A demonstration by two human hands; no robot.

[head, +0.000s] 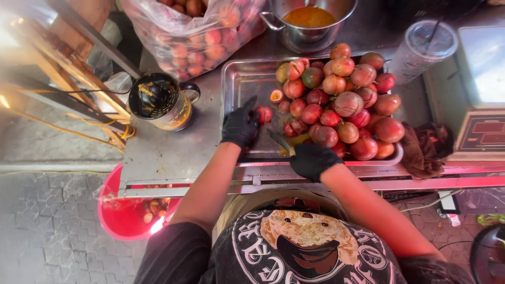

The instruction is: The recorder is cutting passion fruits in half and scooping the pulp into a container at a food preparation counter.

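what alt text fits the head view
Seen from above, a black-gloved left hand holds a passion fruit on a metal tray piled with them, while the gloved right hand grips a knife.

- A street fruit-juice stall: steel counter [173, 152] over paving stones [47, 231].
- Fruit tray [239, 79] at centre, scale [481, 100] at three o'clock, fruit bag [194, 37] at eleven.

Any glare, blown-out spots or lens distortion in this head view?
Head view: blown-out pink flare at the upper left corner; sunlight glare on the red bucket rim; wide-angle bending of the table edge. The gloved hands and the passion fruit pile on the metal tray are sharp and evenly lit.
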